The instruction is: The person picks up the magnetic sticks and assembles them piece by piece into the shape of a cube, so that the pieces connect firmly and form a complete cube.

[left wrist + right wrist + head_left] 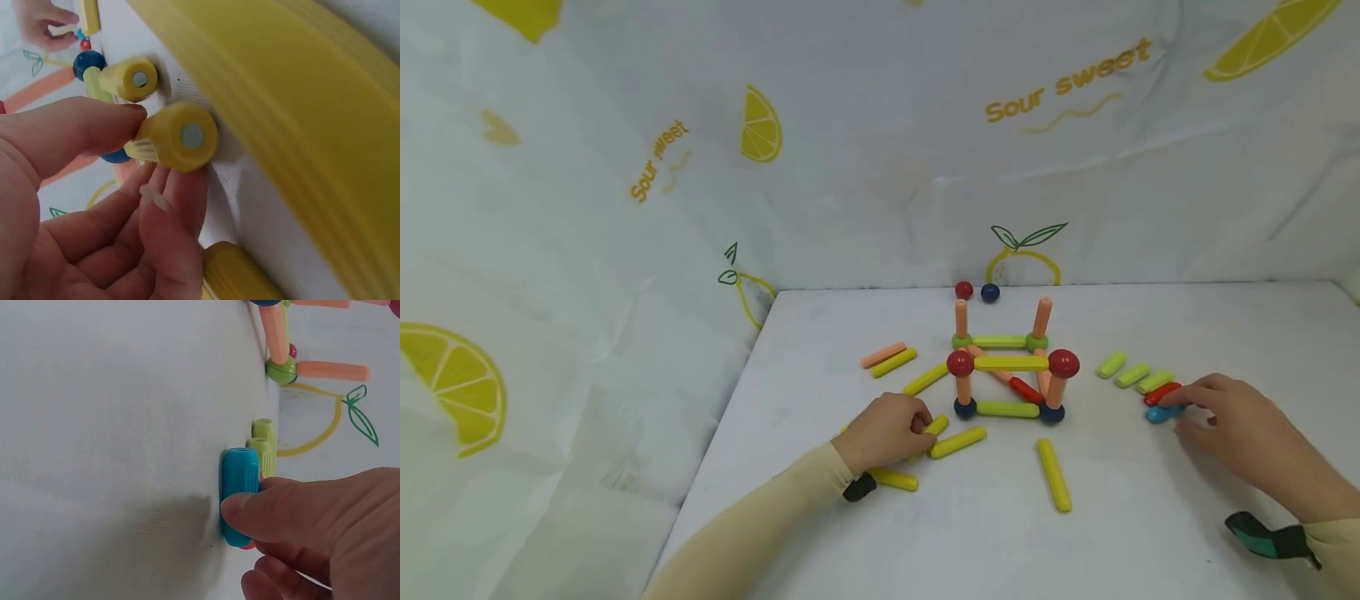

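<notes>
My left hand [889,431] is at the left of the table, thumb and fingers pinching a yellow magnetic rod [190,134] whose round end has a grey metal disc. Another yellow rod [958,442] lies just beyond those fingers. On the far right, my right hand [1240,425] pinches a short blue magnetic rod [240,475], thumb on its near side. A short red rod [1162,392] lies right alongside the blue one, mostly hidden behind it in the right wrist view. Short light-green rods [1133,375] continue the row.
Between the hands stands a frame of rods and balls, with a yellow top bar [1011,363] joining two red balls [1063,363]. A loose yellow rod [1055,475] lies in front. Behind sit a red ball [964,289] and a dark blue ball [990,292]. Several more rods lie at left.
</notes>
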`<state>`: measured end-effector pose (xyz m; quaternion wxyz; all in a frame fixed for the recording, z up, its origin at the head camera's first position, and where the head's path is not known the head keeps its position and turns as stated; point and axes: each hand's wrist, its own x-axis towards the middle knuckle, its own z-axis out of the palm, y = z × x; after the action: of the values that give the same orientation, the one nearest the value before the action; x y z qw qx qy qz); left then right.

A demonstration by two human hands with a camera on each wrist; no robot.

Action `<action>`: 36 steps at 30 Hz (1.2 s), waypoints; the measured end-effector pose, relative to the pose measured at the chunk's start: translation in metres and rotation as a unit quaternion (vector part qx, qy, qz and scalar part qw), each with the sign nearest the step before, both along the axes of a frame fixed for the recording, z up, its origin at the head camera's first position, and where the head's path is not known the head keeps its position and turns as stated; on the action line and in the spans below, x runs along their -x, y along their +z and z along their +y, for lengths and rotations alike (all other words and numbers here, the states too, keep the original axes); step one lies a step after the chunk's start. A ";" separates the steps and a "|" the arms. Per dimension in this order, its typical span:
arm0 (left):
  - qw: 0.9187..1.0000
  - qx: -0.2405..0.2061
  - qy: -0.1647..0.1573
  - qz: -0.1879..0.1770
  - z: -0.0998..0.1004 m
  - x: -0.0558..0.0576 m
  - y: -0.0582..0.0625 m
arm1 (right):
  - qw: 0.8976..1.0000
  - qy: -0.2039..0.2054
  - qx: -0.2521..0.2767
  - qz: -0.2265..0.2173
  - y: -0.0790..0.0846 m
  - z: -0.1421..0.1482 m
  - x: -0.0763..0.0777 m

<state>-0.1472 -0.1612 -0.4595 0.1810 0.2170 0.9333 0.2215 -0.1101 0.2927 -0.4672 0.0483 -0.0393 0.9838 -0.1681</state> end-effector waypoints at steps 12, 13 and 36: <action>0.991 -0.107 -0.052 0.057 -0.014 -0.016 0.020 | 0.999 0.027 -0.019 -0.009 0.000 -0.016 -0.005; 0.988 -0.131 -0.054 0.056 -0.013 -0.019 0.020 | 1.000 0.030 -0.001 -0.008 0.001 -0.021 -0.007; 0.891 -0.450 -0.007 -0.051 0.057 -0.058 0.015 | 0.960 0.157 0.229 0.030 0.028 -0.126 -0.041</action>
<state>-0.0892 -0.1046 -0.4441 0.1127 0.2707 0.7214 0.6274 -0.0695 0.1667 -0.4390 0.0339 -0.2085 0.9013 -0.3782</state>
